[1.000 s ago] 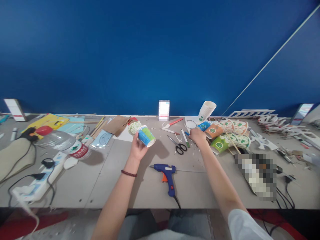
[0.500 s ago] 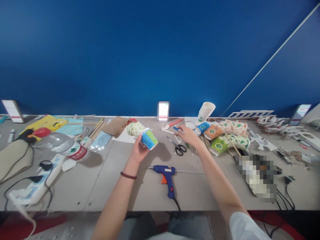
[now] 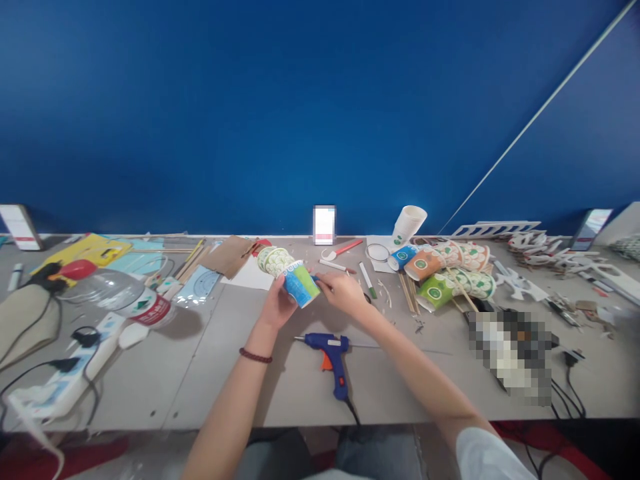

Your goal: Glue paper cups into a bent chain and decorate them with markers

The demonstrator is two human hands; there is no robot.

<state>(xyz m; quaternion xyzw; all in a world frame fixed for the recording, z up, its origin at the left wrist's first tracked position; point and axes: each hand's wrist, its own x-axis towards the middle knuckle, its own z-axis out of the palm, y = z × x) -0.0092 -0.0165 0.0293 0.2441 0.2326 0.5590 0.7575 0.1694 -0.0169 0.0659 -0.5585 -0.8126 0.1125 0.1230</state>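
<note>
My left hand (image 3: 277, 308) is wrapped around a blue-and-green paper cup (image 3: 301, 284) that is joined to a green-and-white paper cup (image 3: 274, 260), and holds both tilted above the grey table (image 3: 210, 373). My right hand (image 3: 341, 292) is closed in a pinch right at the blue cup's rim. It grips a small blue marker that is mostly hidden by the fingers. A blue hot glue gun (image 3: 331, 349) lies on the table just in front of both hands.
A green marker (image 3: 368, 281) and wooden sticks (image 3: 407, 293) lie right of my hand. A pile of printed paper cups (image 3: 445, 270) and a white cup stack (image 3: 410, 224) lie further right. A plastic bottle (image 3: 117, 293) and power strip (image 3: 60, 383) are at left.
My right hand picked the blue marker up from beside the cup pile and carried it left to the cup in my left hand. The left hand raised the cups slightly.
</note>
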